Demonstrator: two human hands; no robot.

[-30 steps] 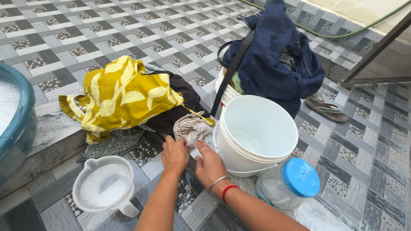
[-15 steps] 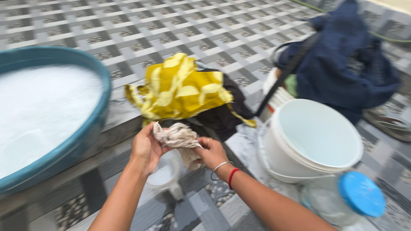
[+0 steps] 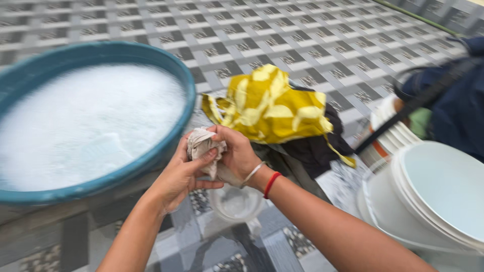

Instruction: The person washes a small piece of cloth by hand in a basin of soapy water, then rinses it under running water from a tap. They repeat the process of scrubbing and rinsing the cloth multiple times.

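Both hands grip a small crumpled pale grey-white cloth just in front of the rim of a big teal basin full of white soapy foam. My left hand holds the cloth from below and the left. My right hand, with a silver bangle and a red band at the wrist, clasps it from the right. The cloth is bunched up between the two hands.
A yellow patterned garment lies over dark clothes just behind the hands. A small white scoop sits on the tiled floor below them. A large white bucket stands at the right, with a dark blue cloth behind it.
My hands picked the pale cloth off the clothes pile and carried it left, up to the foamy basin. The view swung left, so the bucket slid to the right edge.
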